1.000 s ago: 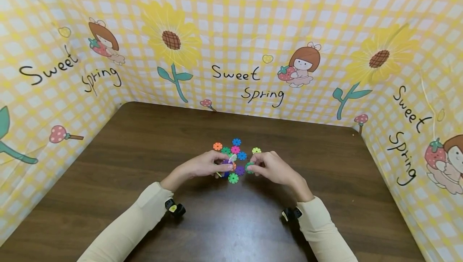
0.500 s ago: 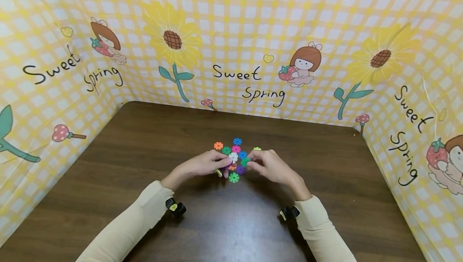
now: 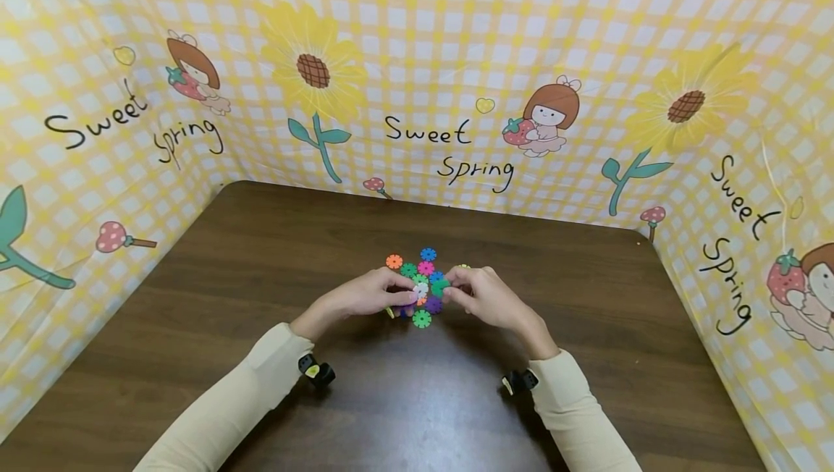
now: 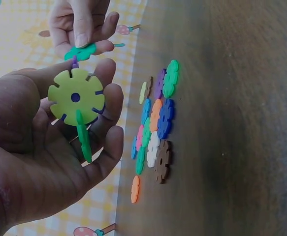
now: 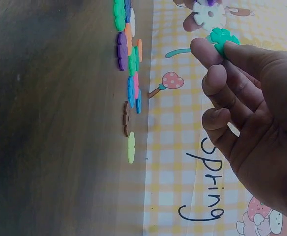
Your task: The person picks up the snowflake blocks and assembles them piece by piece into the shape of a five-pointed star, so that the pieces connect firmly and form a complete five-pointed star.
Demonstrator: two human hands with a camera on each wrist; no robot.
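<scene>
My left hand [image 3: 373,293] holds a small cluster of joined notched plastic discs. In the left wrist view, a yellow-green disc [image 4: 90,103] faces the camera, with a green disc [image 4: 83,142] slotted into its lower edge and a bit of purple disc [image 4: 75,62] at its top. A white disc [image 5: 203,18] belongs to this held cluster; fingers hide part of it. Between thumb and forefinger, my right hand [image 3: 491,302] pinches another green disc [image 5: 224,41], its edge close beside the white one. Both hands are raised over the table.
Loose discs lie on the brown wooden table [image 3: 417,399] beneath the hands: orange [image 3: 394,261], blue [image 3: 428,254], pink [image 3: 426,268], light green [image 3: 422,318], purple [image 3: 434,304] and several others. A yellow checked cloth [image 3: 430,59] encloses the back and sides.
My right hand has brought its green disc up and leftward, nearer the left hand's cluster. The white disc has turned from tilted to facing the head camera, then shifted slightly downward.
</scene>
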